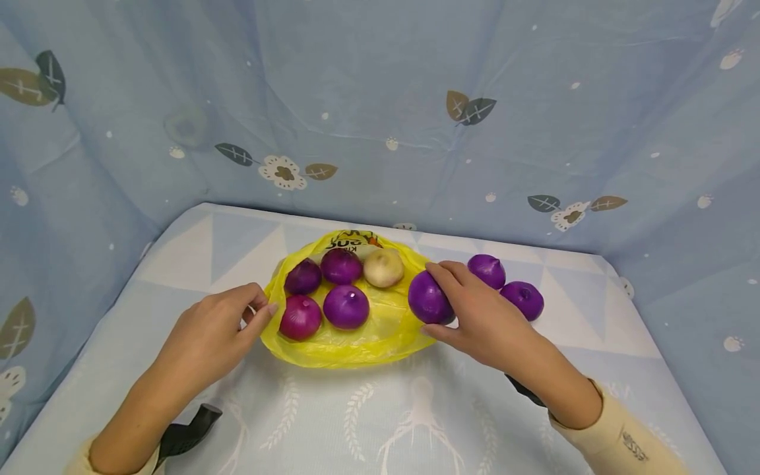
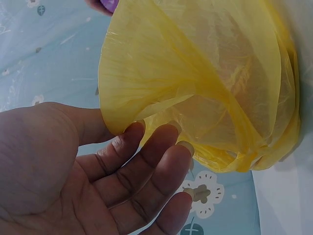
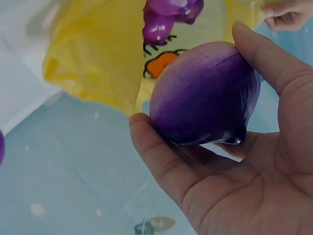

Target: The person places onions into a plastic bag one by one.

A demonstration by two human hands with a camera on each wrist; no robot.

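Observation:
A yellow plastic bag [image 1: 380, 343] lies with its mouth spread wide. Inside it sit several purple onions [image 1: 346, 307] and a pale yellow onion [image 1: 383, 268]. My left hand [image 1: 208, 330] pinches the left rim of the bag between thumb and index finger; in the left wrist view the other fingers curve loosely beside the plastic. At the bag's right edge, my right hand [image 1: 487, 320] grips a purple onion [image 1: 429, 298] between thumb and fingers. The right wrist view shows this onion [image 3: 205, 95] in front of the bag, its pointed tip towards the palm.
Two more purple onions, one farther back [image 1: 487, 271] and one nearer [image 1: 522, 301], lie on the table right of the bag. A patterned pale cloth [image 1: 356, 415] covers the table. Blue printed curtains [image 1: 380, 132] enclose its back and sides.

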